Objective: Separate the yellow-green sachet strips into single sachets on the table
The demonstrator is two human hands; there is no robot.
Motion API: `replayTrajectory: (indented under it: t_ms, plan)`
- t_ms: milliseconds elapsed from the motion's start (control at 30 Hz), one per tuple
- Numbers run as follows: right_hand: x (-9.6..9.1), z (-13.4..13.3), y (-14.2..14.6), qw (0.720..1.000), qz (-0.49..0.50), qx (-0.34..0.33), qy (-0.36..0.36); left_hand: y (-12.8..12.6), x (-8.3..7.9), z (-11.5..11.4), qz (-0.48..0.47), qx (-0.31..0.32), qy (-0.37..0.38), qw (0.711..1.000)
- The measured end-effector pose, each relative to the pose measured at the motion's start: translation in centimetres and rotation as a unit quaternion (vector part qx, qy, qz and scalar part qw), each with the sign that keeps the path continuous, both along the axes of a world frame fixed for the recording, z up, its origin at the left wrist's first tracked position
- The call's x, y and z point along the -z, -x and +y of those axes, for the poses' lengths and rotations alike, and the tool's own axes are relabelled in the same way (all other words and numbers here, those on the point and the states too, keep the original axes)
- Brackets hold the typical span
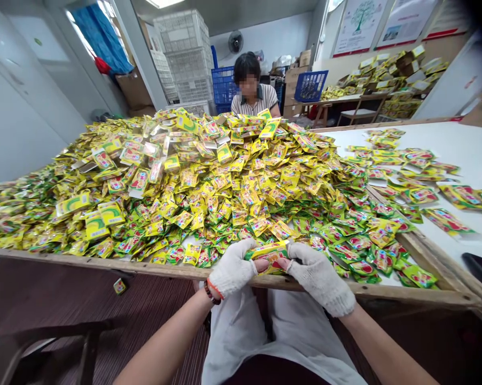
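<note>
Between both hands, at the table's near edge, is a small yellow and green carton (pixel 270 255) with red print. My left hand (pixel 235 267), in a white knit glove with a bare thumb tip, grips its left end. On the right end, my right hand (pixel 319 275) closes in a matching glove, thumb on the front face. Just beyond the hands rises a large heap of small yellow and green sachets (pixel 249 187). Several cartons like the held one lie on the heap, among them a yellow carton (pixel 111 213) at the left.
A wooden rim (pixel 145 267) edges the table. Flat cartons (pixel 417 166) lie on the white tabletop at right, near a dark object (pixel 479 270). A co-worker (pixel 253 91) sits behind the heap. White crates (pixel 183 53) and a blue basket (pixel 311 85) stand farther back. A stool (pixel 60 342) is at lower left.
</note>
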State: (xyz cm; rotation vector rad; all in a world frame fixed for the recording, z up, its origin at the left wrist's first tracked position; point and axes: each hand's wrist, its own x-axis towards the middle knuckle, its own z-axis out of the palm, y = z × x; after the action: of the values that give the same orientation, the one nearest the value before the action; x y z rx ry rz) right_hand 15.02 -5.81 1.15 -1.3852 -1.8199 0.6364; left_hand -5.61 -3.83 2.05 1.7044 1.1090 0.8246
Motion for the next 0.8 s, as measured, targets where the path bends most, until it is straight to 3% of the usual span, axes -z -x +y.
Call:
replayTrajectory:
  t_ms: [67,133,200,267,333,433,500,600,700,800]
  plan:
    - [-0.2,0.6,-1.5,0.999,0.041,0.021,0.007,0.3,-0.3,0.6,-0.006,-0.002,-0.016,1.000]
    - [-0.5,1.5,-3.6,0.984,0.152,0.089,-0.008,1.0,-0.6,1.7,0.002,-0.046,-0.042,0.998]
    - [-0.7,2.7,-5.5,0.946,0.276,0.161,-0.052,1.8,-0.6,3.0,0.069,-0.119,-0.090,0.986]
    - [-0.6,4.0,-6.5,0.914,0.355,0.184,-0.067,2.0,-0.1,4.3,0.189,-0.176,-0.147,0.955]
    - [0.1,5.1,-6.2,0.929,0.324,0.175,-0.035,1.7,0.7,5.4,0.300,-0.199,-0.181,0.915]
    - [1.5,6.5,-4.2,0.987,0.035,0.155,-0.017,0.6,1.8,6.2,0.369,-0.202,-0.202,0.885]
    - [2.4,7.1,-2.9,0.977,-0.148,0.150,-0.017,0.3,2.2,6.0,0.340,-0.197,-0.219,0.893]
    - [3.1,7.4,-2.1,0.956,-0.253,0.146,-0.031,0.9,2.2,5.2,0.220,-0.208,-0.215,0.928]
    - [3.0,6.7,-1.8,0.972,-0.184,0.115,-0.085,1.7,1.9,3.8,0.081,-0.227,-0.133,0.961]
    - [2.3,5.5,-1.0,0.999,0.017,0.039,-0.012,1.4,2.2,2.5,-0.048,-0.222,-0.024,0.974]
